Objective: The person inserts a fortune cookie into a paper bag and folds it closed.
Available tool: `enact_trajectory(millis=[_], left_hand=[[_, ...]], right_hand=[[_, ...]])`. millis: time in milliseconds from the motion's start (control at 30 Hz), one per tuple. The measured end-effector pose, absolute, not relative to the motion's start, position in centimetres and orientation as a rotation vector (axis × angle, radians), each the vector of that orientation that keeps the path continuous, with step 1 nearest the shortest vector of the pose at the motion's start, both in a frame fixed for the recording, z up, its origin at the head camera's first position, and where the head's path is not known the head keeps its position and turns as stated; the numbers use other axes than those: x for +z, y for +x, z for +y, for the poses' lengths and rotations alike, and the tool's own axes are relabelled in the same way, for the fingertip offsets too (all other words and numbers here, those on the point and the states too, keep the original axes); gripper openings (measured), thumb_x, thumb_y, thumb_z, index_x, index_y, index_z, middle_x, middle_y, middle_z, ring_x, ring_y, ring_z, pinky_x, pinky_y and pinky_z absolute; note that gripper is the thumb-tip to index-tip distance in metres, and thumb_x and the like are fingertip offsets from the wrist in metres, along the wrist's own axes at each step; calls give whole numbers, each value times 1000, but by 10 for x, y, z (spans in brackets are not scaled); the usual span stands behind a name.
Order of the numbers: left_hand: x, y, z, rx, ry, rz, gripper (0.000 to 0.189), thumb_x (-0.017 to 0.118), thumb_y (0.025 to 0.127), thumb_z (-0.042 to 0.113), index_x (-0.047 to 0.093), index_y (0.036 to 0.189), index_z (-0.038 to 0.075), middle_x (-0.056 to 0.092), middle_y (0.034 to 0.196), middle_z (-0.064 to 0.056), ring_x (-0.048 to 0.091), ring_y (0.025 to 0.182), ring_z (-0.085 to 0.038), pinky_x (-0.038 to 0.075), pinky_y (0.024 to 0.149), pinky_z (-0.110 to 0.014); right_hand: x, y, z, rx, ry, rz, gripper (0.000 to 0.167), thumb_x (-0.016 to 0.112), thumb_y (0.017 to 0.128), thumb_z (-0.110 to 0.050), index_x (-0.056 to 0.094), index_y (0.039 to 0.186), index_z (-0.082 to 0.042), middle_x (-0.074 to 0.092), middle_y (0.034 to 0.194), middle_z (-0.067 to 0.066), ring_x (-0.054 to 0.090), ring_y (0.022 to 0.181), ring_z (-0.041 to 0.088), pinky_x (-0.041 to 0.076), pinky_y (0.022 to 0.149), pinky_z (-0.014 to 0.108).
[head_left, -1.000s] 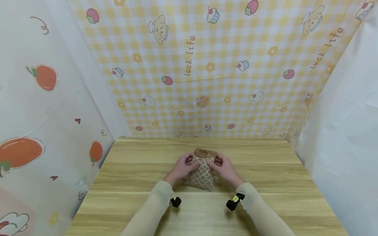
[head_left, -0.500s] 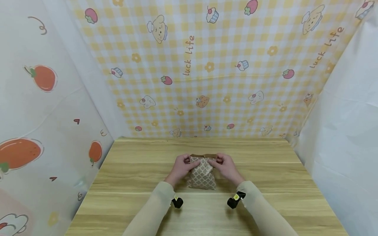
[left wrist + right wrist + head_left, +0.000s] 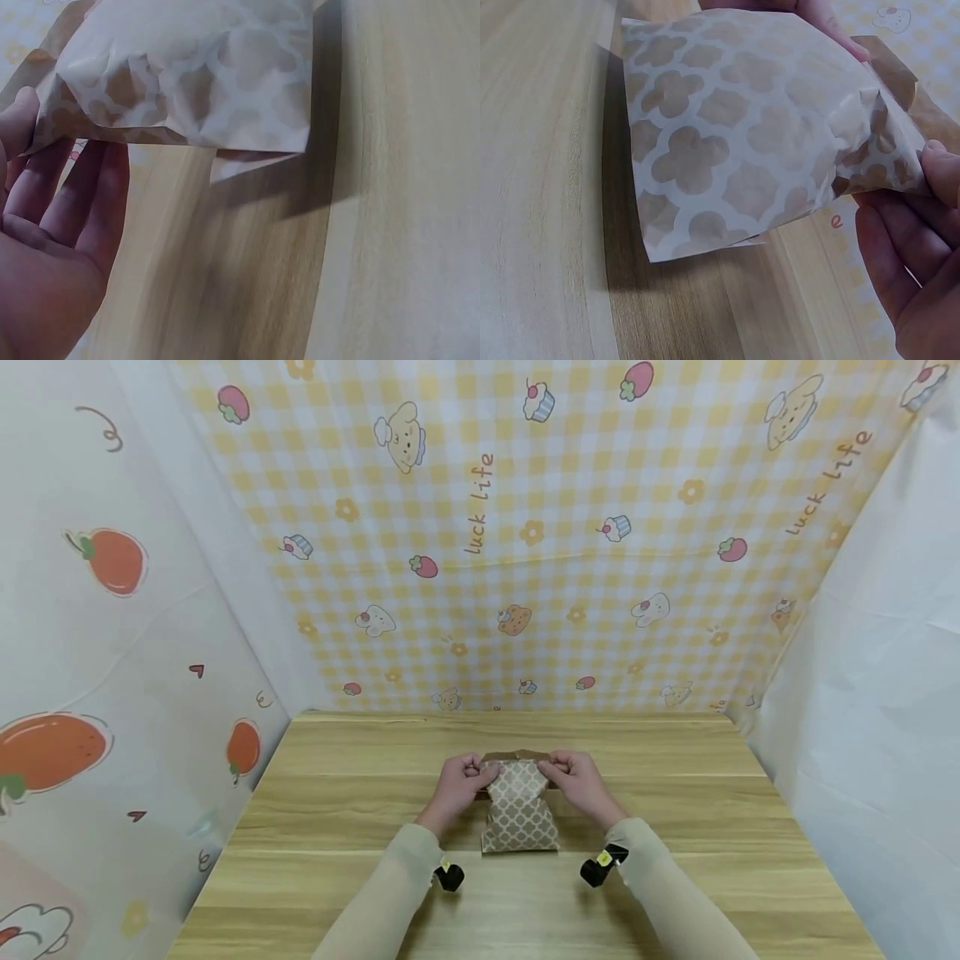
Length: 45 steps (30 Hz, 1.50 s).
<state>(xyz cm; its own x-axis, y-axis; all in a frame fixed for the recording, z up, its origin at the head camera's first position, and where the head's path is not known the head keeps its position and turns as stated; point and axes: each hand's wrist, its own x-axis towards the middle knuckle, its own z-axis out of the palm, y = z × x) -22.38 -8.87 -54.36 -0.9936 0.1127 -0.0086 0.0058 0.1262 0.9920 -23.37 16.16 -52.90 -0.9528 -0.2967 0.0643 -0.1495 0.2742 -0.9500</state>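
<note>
A brown paper bag (image 3: 520, 814) with a white lattice print hangs between the two hands over the middle of the table. My left hand (image 3: 459, 783) pinches its upper left corner, thumb in front and fingers behind. At the upper right corner, my right hand (image 3: 581, 781) holds it the same way. The plain brown inner paper shows along the mouth at the top. In the left wrist view the bag (image 3: 217, 75) is creased near the thumb, and its bottom edge stands over a shadow on the wood. The right wrist view shows the printed front of the bag (image 3: 705, 150) bulging slightly.
The wooden table (image 3: 360, 827) runs back to a yellow checked cloth (image 3: 570, 485) with cartoon prints. A white printed sheet (image 3: 150, 652) closes the left side, and a white sheet (image 3: 862, 693) the right. A small black camera sits at each wrist.
The bag's mouth, wide and round a second ago, is now drawn into a flatter line. Its bottom has swung to the right and straightened. Both hands keep their grip and have moved slightly apart.
</note>
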Motion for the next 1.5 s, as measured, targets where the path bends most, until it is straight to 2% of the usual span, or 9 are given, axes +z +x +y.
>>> enact_trajectory(millis=[200,367,500,633,800,900,1033,1233,1500], left_hand=[[-545,-222,-90,2045,147,2237,31,76,98,14,53,77,9,41,56,7,39,57,-8,34,55,-21],[-547,-222,-89,2051,136,2211,22,75,98,13,59,86,3,69,66,-3,61,64,-10,49,63,-23],[-546,-222,-88,2065,135,2177,25,73,100,14,64,114,-5,79,87,-15,73,72,-14,61,73,-29],[-542,-222,-88,2100,137,2133,37,70,102,15,62,133,-3,79,91,-16,74,71,-15,64,75,-33],[-540,-221,-89,2136,177,2104,29,66,103,10,68,131,1,77,82,-9,70,67,-13,63,70,-31],[-540,-221,-90,2154,204,2091,24,64,104,6,72,125,2,78,92,-6,69,70,-11,62,69,-29],[-540,-221,-90,2176,222,2073,19,63,103,3,74,118,-2,78,107,-8,70,74,-11,62,69,-28],[-540,-222,-89,2185,189,2044,18,58,104,-1,71,113,-8,78,104,-14,72,74,-14,62,69,-28],[-538,-220,-88,2197,203,1986,23,54,105,2,68,117,-11,76,110,-12,71,77,-12,61,70,-26]], right_hand=[[-531,-235,165,-1768,-449,2379,20,64,106,-15,72,96,0,69,72,20,71,78,16,63,79,31],[-532,-235,167,-1791,-502,2405,18,66,105,-12,77,108,3,76,89,19,73,81,13,63,78,30],[-529,-234,169,-1847,-490,2406,19,69,102,-9,79,116,-1,79,105,14,74,86,12,63,78,28],[-525,-234,172,-1886,-522,2390,21,70,101,-9,77,120,-1,79,107,15,75,87,13,63,78,29],[-524,-235,177,-1909,-534,2325,24,68,103,-8,73,123,3,77,112,20,76,88,15,64,80,33],[-524,-236,179,-1926,-509,2282,23,65,103,-5,72,122,7,76,114,21,76,89,16,64,80,35],[-525,-236,180,-1960,-504,2231,19,62,103,-1,72,116,10,76,111,20,76,88,17,65,79,36],[-527,-236,180,-1994,-508,2187,18,57,104,2,72,110,11,76,107,14,75,89,16,65,79,35],[-525,-234,179,-1999,-446,2136,24,51,105,2,70,112,15,71,115,24,72,97,14,63,86,34]])
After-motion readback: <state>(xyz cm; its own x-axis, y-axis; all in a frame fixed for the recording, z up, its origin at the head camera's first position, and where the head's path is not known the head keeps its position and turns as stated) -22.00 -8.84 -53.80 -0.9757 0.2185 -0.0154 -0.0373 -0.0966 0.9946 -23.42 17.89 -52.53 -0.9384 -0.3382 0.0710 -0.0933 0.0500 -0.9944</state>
